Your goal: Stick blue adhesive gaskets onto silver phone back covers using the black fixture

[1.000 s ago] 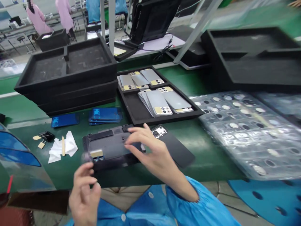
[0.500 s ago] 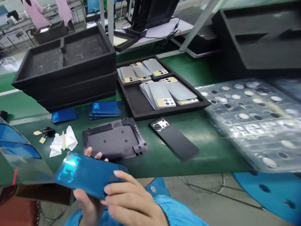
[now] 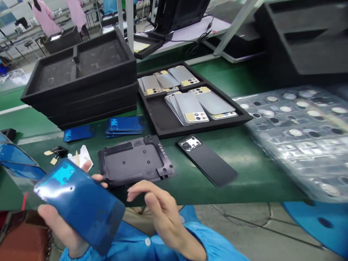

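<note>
The head camera looks forward and down from the person's head across the table (image 3: 252,181), with the left hand (image 3: 53,221) and right hand (image 3: 160,210) close up along the bottom edge, the tray (image 3: 195,132) mid-frame, and co-workers (image 3: 46,20) far off at the top

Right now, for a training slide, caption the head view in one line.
Left hand holds a glossy blue phone back panel; right hand hovers beside a black rectangular fixture plate.
</note>
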A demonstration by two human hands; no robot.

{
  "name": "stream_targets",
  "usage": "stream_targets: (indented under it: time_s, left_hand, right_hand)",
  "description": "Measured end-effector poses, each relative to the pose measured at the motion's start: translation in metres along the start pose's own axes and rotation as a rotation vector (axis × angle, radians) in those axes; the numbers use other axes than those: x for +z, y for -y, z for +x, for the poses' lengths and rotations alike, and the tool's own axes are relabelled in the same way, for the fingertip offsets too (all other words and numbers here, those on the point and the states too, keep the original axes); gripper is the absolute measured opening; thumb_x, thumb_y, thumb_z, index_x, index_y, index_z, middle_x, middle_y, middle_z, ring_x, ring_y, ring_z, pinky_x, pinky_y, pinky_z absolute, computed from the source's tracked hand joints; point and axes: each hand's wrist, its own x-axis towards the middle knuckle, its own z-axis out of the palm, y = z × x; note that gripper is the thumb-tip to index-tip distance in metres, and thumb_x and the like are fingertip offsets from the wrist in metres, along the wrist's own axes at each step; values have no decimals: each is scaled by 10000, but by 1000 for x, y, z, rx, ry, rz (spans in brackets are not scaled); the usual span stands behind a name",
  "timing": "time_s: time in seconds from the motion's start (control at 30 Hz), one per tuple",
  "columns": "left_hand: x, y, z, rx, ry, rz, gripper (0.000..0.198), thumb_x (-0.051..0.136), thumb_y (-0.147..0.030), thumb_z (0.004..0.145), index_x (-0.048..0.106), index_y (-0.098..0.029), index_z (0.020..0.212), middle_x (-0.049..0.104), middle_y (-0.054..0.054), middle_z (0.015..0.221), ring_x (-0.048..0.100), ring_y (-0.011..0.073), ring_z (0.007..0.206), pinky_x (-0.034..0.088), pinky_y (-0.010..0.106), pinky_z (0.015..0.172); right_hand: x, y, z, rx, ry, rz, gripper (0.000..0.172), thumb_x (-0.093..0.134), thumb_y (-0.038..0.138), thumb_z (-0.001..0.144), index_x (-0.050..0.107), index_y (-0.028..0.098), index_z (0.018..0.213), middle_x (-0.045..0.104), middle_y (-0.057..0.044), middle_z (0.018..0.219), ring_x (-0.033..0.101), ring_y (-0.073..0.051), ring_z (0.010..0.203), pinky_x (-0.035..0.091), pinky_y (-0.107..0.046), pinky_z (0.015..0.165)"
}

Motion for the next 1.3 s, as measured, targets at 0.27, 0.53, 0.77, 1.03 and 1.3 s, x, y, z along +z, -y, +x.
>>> stream_targets:
  time_s: [0.27, 0.53, 0.77, 1.03, 1.3]
  left_hand:
    - [-12, -2, -2, -408, 124, 329, 831, 533, -897, 768, 797, -180, 1095, 763, 125, 1187, 694, 307, 1108, 594, 356, 932]
    - [-42, -7, 27, 123, 96, 950, 651, 703, -652, 843, 413, -182, 497, 347, -48, 484, 254, 80, 462, 237, 225, 390]
    - [-34, -10, 24, 283, 371, 1038, 620, 589, -568, 961, 382, -174, 529, 356, -37, 532, 265, 81, 484, 214, 232, 406]
    - [-40, -8, 24, 303, -158, 808, 609, 782, -597, 773, 402, -205, 502, 344, -67, 459, 253, 81, 419, 222, 227, 356]
    - [-38, -14, 33, 214, -307, 615, 406, 775, -563, 774, 626, -206, 650, 573, -42, 543, 462, 123, 460, 398, 233, 418]
  right_hand:
    - [13, -9, 0, 313, 216, 128, 624, 436, 677, 1006, 362, 218, 591, 344, 59, 561, 319, -92, 511, 326, -235, 481]
    - [11, -10, -7, 207, 77, 27, 548, 496, 517, 1040, 407, 212, 593, 413, 42, 590, 375, -109, 551, 349, -253, 542]
    - [12, -12, -6, 142, 8, 22, 511, 536, 551, 1023, 469, 214, 645, 472, 41, 612, 433, -108, 557, 377, -238, 533]
    - [18, 2, -20, 148, 168, -92, 456, 497, 452, 1058, 521, 214, 670, 522, 25, 620, 492, -116, 572, 416, -239, 555]
    - [3, -12, -43, 221, 118, -89, 534, 493, 587, 1031, 627, 210, 676, 597, 0, 601, 545, -138, 553, 438, -253, 539]
